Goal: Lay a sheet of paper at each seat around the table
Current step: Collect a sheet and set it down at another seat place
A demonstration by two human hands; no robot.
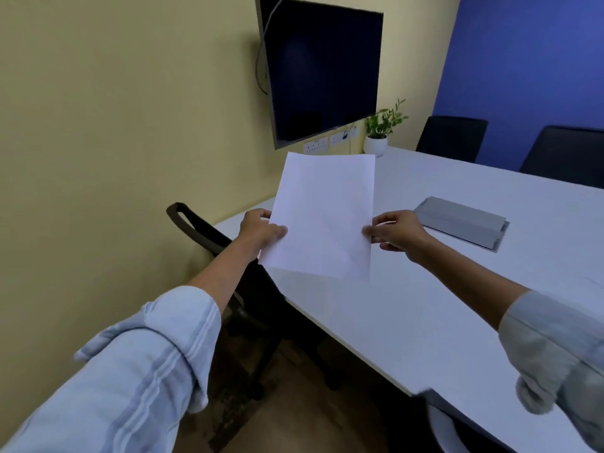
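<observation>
A white sheet of paper (322,217) hangs in the air above the near left part of the white table (408,305), tilted up toward me. My left hand (260,232) pinches its left edge and my right hand (397,232) pinches its right edge. Below and left of the sheet, a black chair (196,223) is pushed in at the table's left side. Whether the paper is a single sheet or more than one cannot be told.
A grey cable cover (464,220) is set in the tabletop right of my right hand. A small potted plant (379,135) stands at the far corner. Two dark chairs (452,137) stand at the far side. A black screen (323,67) hangs on the wall.
</observation>
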